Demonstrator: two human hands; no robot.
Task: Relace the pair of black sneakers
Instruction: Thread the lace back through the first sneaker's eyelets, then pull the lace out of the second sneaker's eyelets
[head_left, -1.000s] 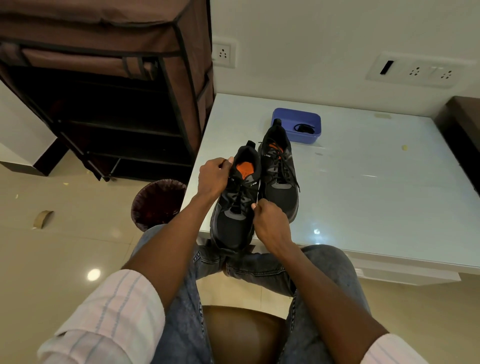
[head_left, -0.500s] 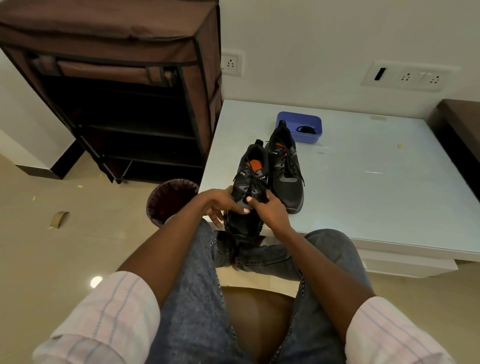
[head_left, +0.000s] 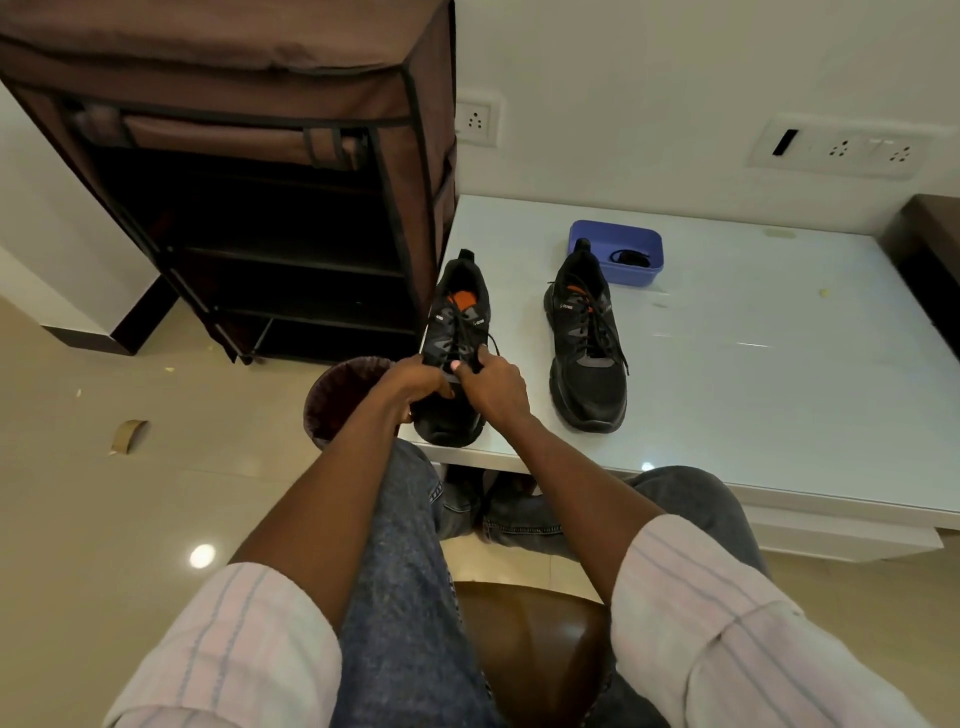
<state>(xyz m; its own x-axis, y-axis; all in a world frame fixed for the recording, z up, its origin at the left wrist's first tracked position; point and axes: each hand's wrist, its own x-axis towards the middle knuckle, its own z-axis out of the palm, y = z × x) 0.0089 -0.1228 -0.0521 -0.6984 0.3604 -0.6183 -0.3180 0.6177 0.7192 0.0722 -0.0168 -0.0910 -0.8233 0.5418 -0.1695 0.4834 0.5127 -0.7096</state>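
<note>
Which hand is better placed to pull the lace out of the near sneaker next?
Right hand: its fingers already pinch the black lace on the near black sneaker. Left hand grips the sneaker's side, steadying it.

Soft, even indoor light fills the room, brightest on the white wall and glossy tabletop (head_left: 727, 364), which carries pale streaks of glare and a bright dot at its near edge. A round highlight shines on the floor (head_left: 202, 555). The rack (head_left: 270, 249) interior sinks into shadow. Wide-angle distortion bows lines near the edges; focus is sharp.
</note>
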